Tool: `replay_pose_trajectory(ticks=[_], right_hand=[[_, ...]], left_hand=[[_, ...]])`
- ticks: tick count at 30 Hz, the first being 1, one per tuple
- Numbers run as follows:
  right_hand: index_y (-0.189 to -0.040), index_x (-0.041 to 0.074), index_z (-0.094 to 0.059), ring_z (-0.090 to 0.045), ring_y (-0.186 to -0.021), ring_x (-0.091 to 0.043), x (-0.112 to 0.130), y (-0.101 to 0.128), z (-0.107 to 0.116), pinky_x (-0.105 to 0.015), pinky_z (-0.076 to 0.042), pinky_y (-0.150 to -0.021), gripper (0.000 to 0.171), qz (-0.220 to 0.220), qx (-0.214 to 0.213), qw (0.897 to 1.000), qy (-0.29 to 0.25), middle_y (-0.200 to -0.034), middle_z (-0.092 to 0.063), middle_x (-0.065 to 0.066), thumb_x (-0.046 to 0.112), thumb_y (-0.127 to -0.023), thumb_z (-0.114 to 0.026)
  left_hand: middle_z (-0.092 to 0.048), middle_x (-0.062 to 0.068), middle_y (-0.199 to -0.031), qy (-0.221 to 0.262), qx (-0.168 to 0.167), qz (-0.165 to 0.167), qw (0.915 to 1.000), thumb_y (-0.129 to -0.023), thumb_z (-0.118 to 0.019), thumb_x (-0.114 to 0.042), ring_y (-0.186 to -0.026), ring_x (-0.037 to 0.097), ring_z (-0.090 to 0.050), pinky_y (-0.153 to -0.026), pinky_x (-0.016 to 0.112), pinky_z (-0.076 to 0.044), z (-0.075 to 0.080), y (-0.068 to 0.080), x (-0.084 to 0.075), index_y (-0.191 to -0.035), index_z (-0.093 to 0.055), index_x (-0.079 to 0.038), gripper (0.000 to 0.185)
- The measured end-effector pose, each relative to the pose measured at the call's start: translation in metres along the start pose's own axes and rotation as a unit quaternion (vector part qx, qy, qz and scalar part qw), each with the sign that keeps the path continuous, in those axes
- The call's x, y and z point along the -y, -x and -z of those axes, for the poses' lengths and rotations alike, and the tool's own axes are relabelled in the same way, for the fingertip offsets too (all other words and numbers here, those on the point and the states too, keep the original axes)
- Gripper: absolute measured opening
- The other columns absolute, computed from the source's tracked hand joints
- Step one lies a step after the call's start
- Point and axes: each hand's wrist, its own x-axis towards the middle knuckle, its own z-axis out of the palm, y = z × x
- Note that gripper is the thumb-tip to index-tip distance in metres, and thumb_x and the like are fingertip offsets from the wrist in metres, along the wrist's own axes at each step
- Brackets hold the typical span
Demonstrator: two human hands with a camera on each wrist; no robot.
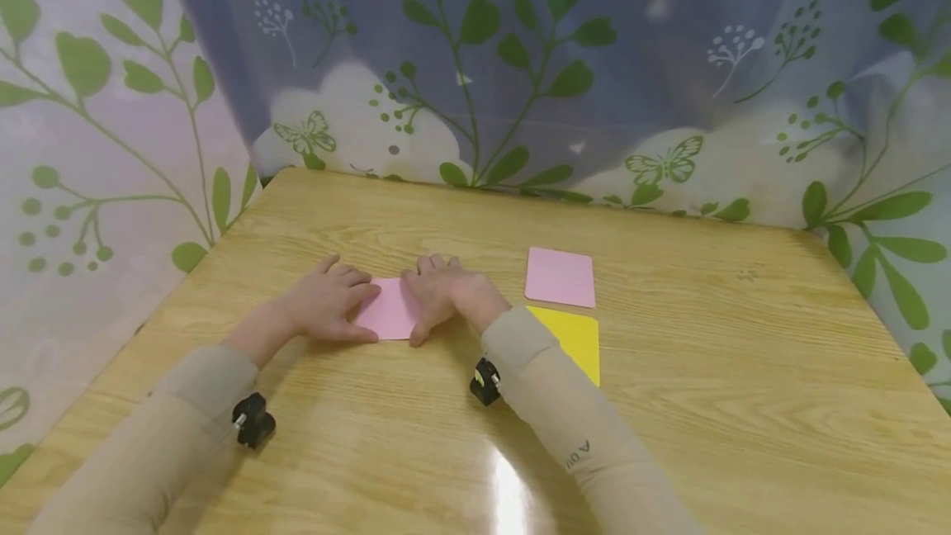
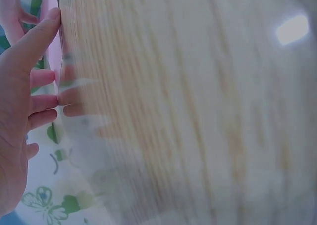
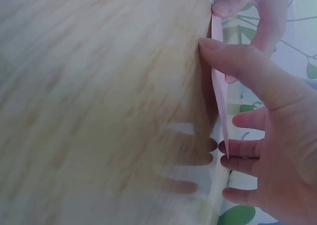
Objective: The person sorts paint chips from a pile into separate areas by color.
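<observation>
A pink square of paper (image 1: 390,310) is on the wooden table between the two hands. My left hand (image 1: 330,302) rests at its left side, thumb by the near corner and fingers fairly straight on the sheet. At the opposite side my right hand (image 1: 440,295) holds the right edge, its thumb near the front corner and the other fingers toward the back. In the right wrist view the paper (image 3: 220,86) appears almost edge-on, bowed slightly off the table, with the right thumb (image 3: 218,49) over its near edge. The sheet's right margin is partly hidden by the right hand.
Another pink square (image 1: 560,277) with rounded corners lies to the right. Just nearer is a yellow square (image 1: 575,341), partly covered by the right sleeve (image 1: 550,370). A leaf-patterned curtain (image 1: 505,64) hangs behind the wooden table (image 1: 743,353).
</observation>
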Motion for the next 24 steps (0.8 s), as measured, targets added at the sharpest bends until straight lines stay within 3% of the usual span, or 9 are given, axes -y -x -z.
replay_pose_trajectory(ticks=[13, 24], right_hand=[[-0.143, 0.011, -0.03, -0.032, -0.126, -0.023, -0.015, 0.007, 0.0, -0.045, -0.029, -0.102, 0.097, 0.01, -0.059, 0.998, 0.016, -0.138, -0.035, -0.009, 0.059, -0.068, -0.069], [-0.142, 0.01, -0.03, -0.027, -0.132, -0.026, -0.04, 0.028, -0.001, -0.047, -0.027, -0.104, 0.094, 0.028, -0.094, 0.995, -0.001, -0.142, -0.031, -0.012, 0.056, -0.07, -0.069]], left_hand=[[-0.048, 0.017, -0.129, -0.001, -0.011, 0.021, 0.9997, -0.077, -0.049, -0.073, -0.123, 0.032, -0.04, -0.102, 0.061, -0.019, -0.001, -0.006, 0.001, -0.134, -0.046, -0.005, 0.089], [-0.044, 0.02, -0.133, -0.014, -0.018, 0.007, 0.9997, -0.076, -0.055, -0.069, -0.125, 0.035, -0.035, -0.104, 0.059, -0.015, 0.013, -0.029, -0.015, -0.135, -0.042, -0.004, 0.089]])
